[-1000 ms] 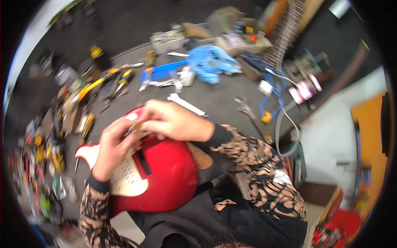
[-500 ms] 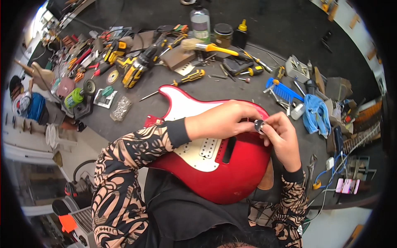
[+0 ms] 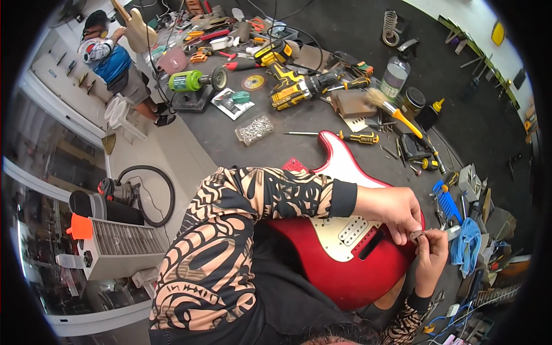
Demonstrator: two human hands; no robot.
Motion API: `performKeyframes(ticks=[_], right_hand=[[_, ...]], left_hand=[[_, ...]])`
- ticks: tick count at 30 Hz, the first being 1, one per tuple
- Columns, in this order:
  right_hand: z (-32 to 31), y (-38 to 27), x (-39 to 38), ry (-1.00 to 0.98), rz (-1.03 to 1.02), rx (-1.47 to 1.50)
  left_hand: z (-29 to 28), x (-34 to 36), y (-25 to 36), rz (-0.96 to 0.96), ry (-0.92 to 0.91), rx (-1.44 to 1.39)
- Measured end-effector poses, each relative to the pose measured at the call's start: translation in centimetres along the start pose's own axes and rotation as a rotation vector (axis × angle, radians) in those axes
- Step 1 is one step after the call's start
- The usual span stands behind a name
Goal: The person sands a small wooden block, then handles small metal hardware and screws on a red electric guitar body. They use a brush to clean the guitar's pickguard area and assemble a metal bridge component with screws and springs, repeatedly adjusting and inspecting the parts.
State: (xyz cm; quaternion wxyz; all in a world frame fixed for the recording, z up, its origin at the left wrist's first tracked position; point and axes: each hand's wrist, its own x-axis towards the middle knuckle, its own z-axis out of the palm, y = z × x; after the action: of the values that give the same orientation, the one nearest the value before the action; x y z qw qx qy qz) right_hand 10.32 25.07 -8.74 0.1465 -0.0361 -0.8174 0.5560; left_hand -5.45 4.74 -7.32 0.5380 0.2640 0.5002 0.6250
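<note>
A red electric guitar body [image 3: 322,276] with a cream pickguard [image 3: 326,237] and a white pickup [image 3: 353,231] lies across the bench edge and my lap. Over its right-hand end, my left hand [image 3: 394,213] pinches a small round silvery part [image 3: 415,234], too small to name surely. My right hand [image 3: 432,256] grips the same part from the other side with thumb and fingers. A dark rectangular slot [image 3: 371,245] in the body shows just below my left hand.
Beyond the guitar lie a screwdriver [image 3: 359,137], a bag of screws [image 3: 255,130], a yellow drill [image 3: 293,86], a brush [image 3: 402,119] and a spray bottle [image 3: 395,75]. A blue cloth [image 3: 467,244] is at right. Another person [image 3: 112,60] stands far left with a guitar body.
My view has swung left, so the bench and guitar sit further right. Both hands stay together on the small part, which shows a silvery round face instead of a dark side.
</note>
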Motion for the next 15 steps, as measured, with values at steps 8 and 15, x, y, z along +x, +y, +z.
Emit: performKeyframes(ticks=[8, 15], right_hand=[[0.07, 0.25, 0.09, 0.011, 0.007, 0.024], [0.02, 0.08, -0.14, -0.017, -0.005, 0.003]], left_hand=[[0.00, 0.06, -0.13, 0.048, -0.020, -0.013], [0.09, 0.38, -0.56, 0.038, -0.013, 0.042]])
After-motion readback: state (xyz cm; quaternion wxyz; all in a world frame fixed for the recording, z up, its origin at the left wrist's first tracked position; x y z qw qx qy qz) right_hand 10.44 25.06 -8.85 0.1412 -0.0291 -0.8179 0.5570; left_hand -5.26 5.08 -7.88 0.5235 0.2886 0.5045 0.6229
